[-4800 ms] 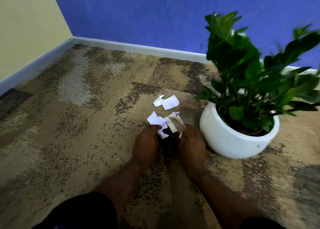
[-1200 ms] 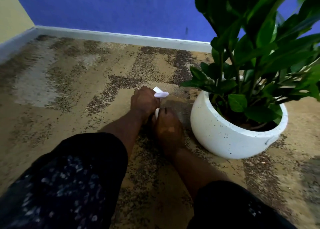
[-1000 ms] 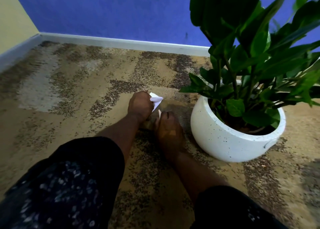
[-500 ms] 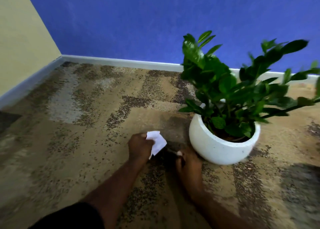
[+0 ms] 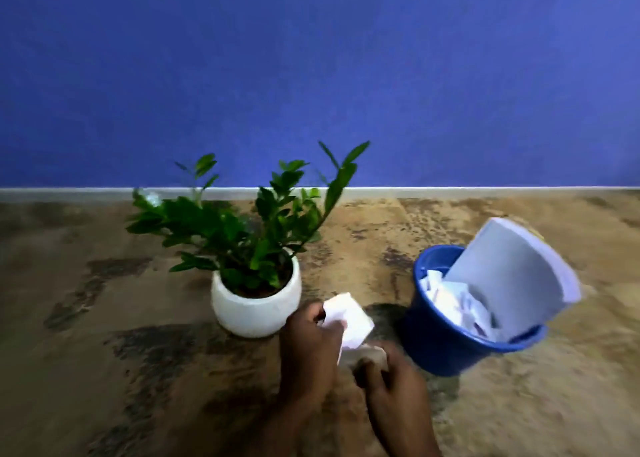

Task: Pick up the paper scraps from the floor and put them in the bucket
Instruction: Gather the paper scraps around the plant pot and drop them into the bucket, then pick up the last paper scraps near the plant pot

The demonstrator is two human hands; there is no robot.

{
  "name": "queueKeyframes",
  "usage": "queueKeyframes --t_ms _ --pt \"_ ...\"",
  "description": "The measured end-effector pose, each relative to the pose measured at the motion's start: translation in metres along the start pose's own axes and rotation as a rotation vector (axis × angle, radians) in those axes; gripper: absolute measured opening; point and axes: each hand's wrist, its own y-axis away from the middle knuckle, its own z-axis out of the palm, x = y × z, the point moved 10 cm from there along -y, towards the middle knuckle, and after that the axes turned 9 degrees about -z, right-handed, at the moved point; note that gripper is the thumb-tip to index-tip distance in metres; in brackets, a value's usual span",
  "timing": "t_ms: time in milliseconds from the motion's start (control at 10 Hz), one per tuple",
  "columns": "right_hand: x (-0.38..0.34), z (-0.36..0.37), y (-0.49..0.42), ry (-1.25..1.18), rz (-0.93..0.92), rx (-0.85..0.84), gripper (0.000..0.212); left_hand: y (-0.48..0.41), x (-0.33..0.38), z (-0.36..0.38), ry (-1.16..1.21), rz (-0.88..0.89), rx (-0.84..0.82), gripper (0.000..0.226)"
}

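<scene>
- Blue wall (image 5: 311, 76) and a pale skirting are running behind a mottled brown floor (image 5: 138, 387), where a white pot (image 5: 252, 307) with a leafy plant is standing left of a blue bucket (image 5: 443, 346).
- Left hand (image 5: 308, 346) is gripping a bunch of white paper scraps (image 5: 349, 318), fingers curled round them. Right hand (image 5: 391, 387), just beside it, is pinching a tan scrap (image 5: 367, 354), though blur is softening the detail.
- Both hands are hovering between pot and bucket, near the bucket's wall but not over its opening.
- Crumpled paper is already filling much of the bucket, and a large sheet (image 5: 512, 276) is leaning out over its far rim.
- As I judge it, scraps may be slipping from the bunch if the grip is easing too early. The big sheet is narrowing the opening, so pieces could be bouncing off it and landing back on the floor.
- Compared with half a second ago, the view is swinging right and the bucket is now showing. The scraps that were lying on the floor seconds back are now sitting in the hands.
</scene>
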Motion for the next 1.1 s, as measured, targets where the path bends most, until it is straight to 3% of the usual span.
queueKeyframes --t_ms 100,200,400,500,600,700,800,900,1000,1100 --pt "-0.002 -0.085 -0.040 0.187 -0.068 0.158 0.018 0.010 0.074 0.064 0.024 0.150 -0.094 0.010" --pt "0.009 -0.147 -0.074 0.267 -0.012 0.261 0.027 0.010 0.113 0.131 0.039 0.163 -0.190 0.017" --pt "0.062 -0.159 -0.114 0.539 0.227 0.005 0.029 -0.006 0.123 0.205 -0.188 0.199 -0.253 0.025" --pt "0.059 -0.146 -0.110 0.568 0.160 0.030 0.048 -0.002 0.102 0.218 -0.306 0.184 -0.437 0.066" --pt "0.023 -0.133 -0.094 0.443 -0.056 0.221 0.048 0.010 0.077 0.188 -0.258 0.234 -0.480 0.076" --pt "-0.008 -0.097 -0.072 0.267 -0.243 0.325 0.025 0.002 0.025 0.107 -0.046 0.189 -0.233 0.048" --pt "0.019 -0.011 -0.073 -0.035 0.026 0.063 0.014 -0.023 -0.053 -0.010 -0.012 -0.068 0.243 0.022" --pt "0.044 0.088 -0.083 -0.399 0.393 -0.163 0.018 -0.067 -0.108 -0.102 0.081 -0.338 0.550 0.018" --pt "0.048 0.146 -0.111 -0.474 0.535 -0.247 0.024 -0.132 -0.123 -0.141 0.214 -0.393 0.578 0.024" --pt "0.050 0.191 -0.126 -0.547 0.615 -0.379 0.058 -0.191 -0.120 -0.139 0.206 -0.380 0.431 0.029"
